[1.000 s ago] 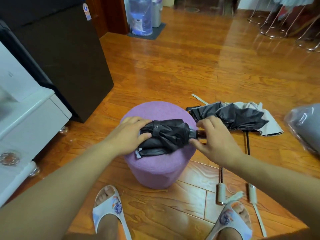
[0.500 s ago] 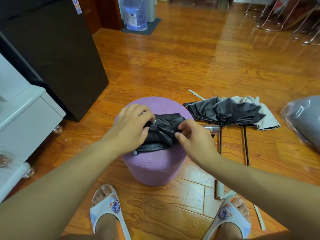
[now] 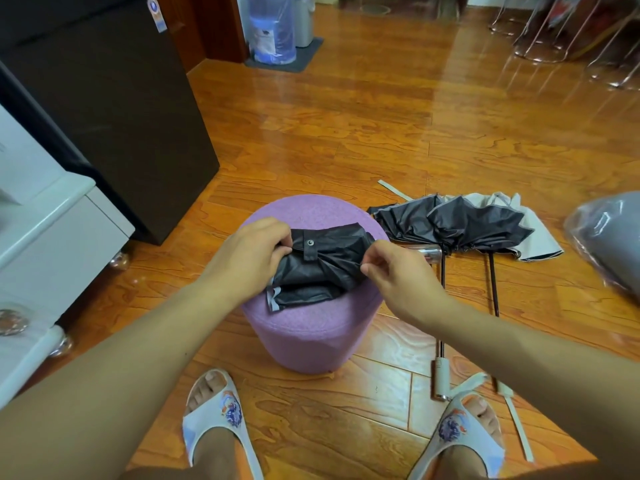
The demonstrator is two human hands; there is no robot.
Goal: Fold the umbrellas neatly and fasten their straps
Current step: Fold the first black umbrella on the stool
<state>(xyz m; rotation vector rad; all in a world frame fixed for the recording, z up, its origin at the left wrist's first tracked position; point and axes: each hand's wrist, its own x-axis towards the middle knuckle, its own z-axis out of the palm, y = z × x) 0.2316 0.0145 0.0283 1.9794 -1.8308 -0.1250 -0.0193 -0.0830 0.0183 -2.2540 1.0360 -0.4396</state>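
A folded black umbrella [image 3: 322, 265] lies across the top of a round purple stool [image 3: 311, 337]. Its strap with a metal snap [image 3: 310, 242] wraps over the bundle. My left hand [image 3: 247, 258] grips the umbrella's left end, fingers curled at the strap. My right hand [image 3: 398, 271] pinches the black fabric at the right end. Two more umbrellas [image 3: 460, 226], black and grey-white, lie loosely collapsed on the floor to the right, their shafts and pale handles [image 3: 440, 379] stretched toward me.
A dark cabinet [image 3: 114, 109] and a white unit [image 3: 41, 237] stand to the left. A grey plastic-wrapped bundle [image 3: 609, 237] lies at the right edge. My feet in white slippers [image 3: 214, 417] rest on the wooden floor below the stool. A water bottle [image 3: 272, 27] stands far back.
My right hand shifted from the umbrella's handle end onto the fabric and now pinches it. My left hand slid up toward the strap. The snap now shows on top.
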